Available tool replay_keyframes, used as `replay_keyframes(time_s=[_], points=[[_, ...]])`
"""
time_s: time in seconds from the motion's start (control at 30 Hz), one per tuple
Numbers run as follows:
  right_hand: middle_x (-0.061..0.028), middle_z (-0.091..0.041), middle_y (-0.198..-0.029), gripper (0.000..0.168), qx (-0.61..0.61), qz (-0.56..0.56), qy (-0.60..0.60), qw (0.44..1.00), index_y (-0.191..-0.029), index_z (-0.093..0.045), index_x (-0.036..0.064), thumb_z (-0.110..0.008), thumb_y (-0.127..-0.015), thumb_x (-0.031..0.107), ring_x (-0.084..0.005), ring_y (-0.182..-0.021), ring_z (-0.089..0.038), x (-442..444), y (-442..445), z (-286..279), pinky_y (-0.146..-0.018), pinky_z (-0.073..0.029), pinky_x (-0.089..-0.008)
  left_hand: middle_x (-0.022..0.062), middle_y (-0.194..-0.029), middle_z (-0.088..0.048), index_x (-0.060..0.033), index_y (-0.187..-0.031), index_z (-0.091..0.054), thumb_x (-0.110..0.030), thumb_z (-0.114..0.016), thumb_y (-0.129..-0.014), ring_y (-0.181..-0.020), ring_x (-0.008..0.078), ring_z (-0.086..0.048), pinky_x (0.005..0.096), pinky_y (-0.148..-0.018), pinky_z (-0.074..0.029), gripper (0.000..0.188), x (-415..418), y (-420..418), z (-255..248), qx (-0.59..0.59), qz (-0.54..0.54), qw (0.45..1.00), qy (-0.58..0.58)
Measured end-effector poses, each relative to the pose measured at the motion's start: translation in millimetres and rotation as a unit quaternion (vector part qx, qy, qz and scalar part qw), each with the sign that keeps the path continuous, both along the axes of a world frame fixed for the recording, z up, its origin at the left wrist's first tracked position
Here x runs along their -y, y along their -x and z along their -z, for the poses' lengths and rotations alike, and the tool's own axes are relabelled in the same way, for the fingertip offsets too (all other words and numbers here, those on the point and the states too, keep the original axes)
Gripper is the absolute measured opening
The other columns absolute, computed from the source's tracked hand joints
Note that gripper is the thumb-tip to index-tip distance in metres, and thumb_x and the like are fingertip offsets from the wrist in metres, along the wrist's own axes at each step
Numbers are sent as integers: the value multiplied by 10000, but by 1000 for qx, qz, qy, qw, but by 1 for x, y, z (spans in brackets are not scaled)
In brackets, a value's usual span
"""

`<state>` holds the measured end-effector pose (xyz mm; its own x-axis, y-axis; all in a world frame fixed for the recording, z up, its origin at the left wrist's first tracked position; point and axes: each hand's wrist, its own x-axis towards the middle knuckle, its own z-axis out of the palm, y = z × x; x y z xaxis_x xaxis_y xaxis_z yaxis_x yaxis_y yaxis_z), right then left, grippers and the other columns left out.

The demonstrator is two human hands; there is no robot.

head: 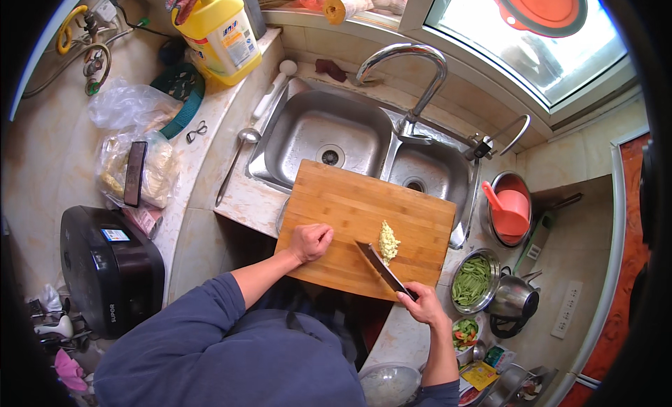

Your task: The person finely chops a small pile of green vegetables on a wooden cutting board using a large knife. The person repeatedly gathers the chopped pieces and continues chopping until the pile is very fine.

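Note:
A wooden cutting board (336, 212) lies over the counter's front edge and part of the sink. On its right half is a small heap of finely chopped pale-yellow food, perhaps garlic (388, 242). My right hand (423, 303) is closed around the handle of a cleaver (379, 265), whose blade stands on edge on the board just left of the heap. My left hand (312, 242) rests at the board's left side, fingers curled in with nothing visible in them; part of the palm is hidden.
Behind the board is a double steel sink (336, 128) with a tall faucet (428, 65). A bowl of cut green vegetables (471, 282), a steel kettle (512, 296) and a pink scoop (509, 212) stand at right. A ladle (233, 162) and black rice cooker (113, 273) are at left.

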<state>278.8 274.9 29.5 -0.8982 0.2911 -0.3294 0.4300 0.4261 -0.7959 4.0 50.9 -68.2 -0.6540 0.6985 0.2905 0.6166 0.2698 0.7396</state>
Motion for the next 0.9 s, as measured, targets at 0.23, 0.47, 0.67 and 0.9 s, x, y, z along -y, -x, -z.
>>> replay_keyframes(time_s=[0.23, 0.47, 0.67, 0.9], points=[[-128, -722, -787, 244, 56, -20, -9, 998, -923, -765, 34, -813, -796, 236, -194, -669, -670, -44, 19, 4, -617, -514, -312, 124, -631, -588, -72, -706, -610, -166, -618, -879, -584, 314, -609, 403, -504, -455, 197, 0, -1, -6, -30, 4, 999, 19], [-120, -679, -762, 237, -45, -34, -110, 992, -991, -767, 53, -790, -787, 170, -251, -672, -661, -68, 51, -14, -631, -521, -333, 116, -574, -516, -71, -592, -485, -174, -631, -845, -524, 322, -549, 417, -476, -415, 310, 0, 1, -12, -51, 15, 998, 22], [-90, -634, -818, 326, -50, -75, -243, 966, -1103, -753, 133, -776, -779, 161, -290, -715, -648, -83, 59, 1, -667, -536, -374, 113, -568, -514, -71, -579, -476, -163, -643, -826, -526, 314, -550, 416, -467, -410, 312, -2, 0, -12, -53, 13, 998, 30], [-91, -627, -835, 364, -46, -121, -267, 955, -1102, -749, 151, -799, -743, 121, -292, -741, -643, -82, 29, 4, -650, -526, -387, 112, -566, -514, -71, -579, -478, -161, -647, -827, -525, 315, -546, 417, -464, -408, 313, -2, -1, -11, -48, 6, 999, 10]])
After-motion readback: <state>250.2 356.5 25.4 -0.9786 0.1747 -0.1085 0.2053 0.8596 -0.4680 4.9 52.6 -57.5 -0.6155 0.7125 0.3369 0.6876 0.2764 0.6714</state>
